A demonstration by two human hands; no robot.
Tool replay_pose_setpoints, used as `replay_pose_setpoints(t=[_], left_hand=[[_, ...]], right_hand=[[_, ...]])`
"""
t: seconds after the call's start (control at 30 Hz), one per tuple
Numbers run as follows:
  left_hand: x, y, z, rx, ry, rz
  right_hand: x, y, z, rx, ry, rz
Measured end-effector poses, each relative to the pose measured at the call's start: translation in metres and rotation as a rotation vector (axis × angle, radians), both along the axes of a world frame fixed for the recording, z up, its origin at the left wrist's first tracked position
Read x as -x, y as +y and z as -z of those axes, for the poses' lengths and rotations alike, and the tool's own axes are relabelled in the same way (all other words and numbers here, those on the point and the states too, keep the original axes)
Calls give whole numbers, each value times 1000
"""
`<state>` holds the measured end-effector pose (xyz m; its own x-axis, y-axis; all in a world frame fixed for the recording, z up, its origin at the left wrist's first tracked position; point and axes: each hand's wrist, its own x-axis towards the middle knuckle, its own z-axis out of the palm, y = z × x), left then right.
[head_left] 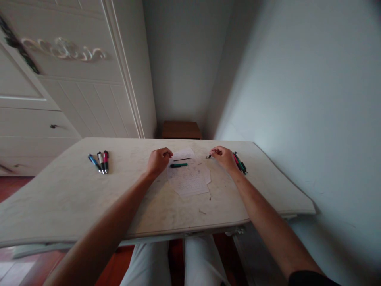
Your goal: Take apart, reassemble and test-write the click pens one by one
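Observation:
My left hand (160, 161) rests at the left edge of the written paper sheets (190, 184), its fingers curled together; whether anything is in them is hidden. On the sheets lie a green and black pen barrel (179, 165) and, just beyond it, a thin dark stick like a pen refill (182, 159). To the right of the paper, my right hand (222, 156) pinches a small dark piece (210, 156) between thumb and fingertips, low over the table. Several pens (240, 163), pink, green and black, lie beside my right wrist, partly covered by it.
At the left of the pale table (125, 210) lie a blue pen (94, 163), a white and black pen (101, 161) and a red pen (106, 161). A white cabinet (89, 99) stands behind, a grey wall (297, 99) at right. A brown wooden stool-like piece (181, 129) is beyond the table.

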<state>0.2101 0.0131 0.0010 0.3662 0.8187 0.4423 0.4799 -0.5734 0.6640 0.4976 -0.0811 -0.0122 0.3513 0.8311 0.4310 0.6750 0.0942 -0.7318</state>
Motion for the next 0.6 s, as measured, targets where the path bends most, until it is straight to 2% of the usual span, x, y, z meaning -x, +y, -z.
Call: replay_pose_setpoints(t=[0.37, 0.6], left_hand=[[0, -3, 0, -7, 28, 12], [0, 0, 4, -1, 52, 36]], right_hand=[[1, 0, -2, 36, 4, -24], [3, -1, -1, 122, -34, -63]])
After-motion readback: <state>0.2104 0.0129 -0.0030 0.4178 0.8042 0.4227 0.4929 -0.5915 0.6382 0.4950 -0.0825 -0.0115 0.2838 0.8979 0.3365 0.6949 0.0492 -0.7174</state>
